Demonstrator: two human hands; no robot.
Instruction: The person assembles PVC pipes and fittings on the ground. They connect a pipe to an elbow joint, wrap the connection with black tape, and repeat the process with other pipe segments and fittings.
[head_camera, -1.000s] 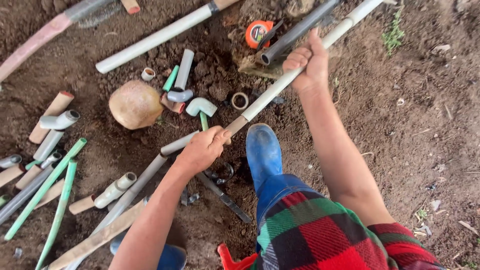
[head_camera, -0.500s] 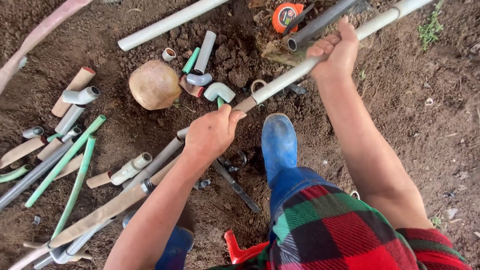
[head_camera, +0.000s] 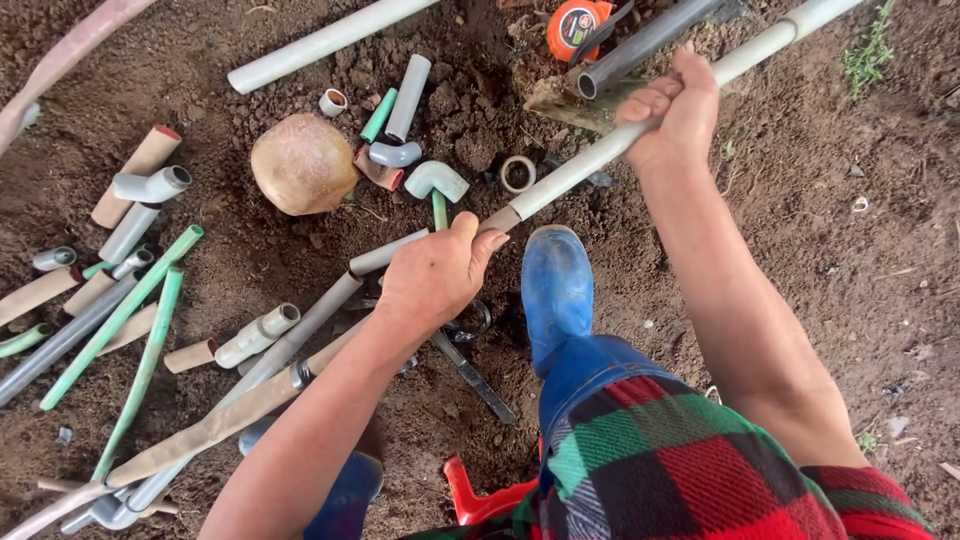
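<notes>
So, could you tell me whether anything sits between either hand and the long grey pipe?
Nothing visible does. The right hand is already wrapped around the long grey pipe partway up, and the left hand is closed at its lower end, above the blue boot. The pipe offcuts lie off to the side.

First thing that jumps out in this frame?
The two hands on one long grey pipe across the middle: right hand gripping it up top, left hand at its lower end. Beside them, a blue rubber boot, and pipe offcuts strewn over the soil at left.
</notes>
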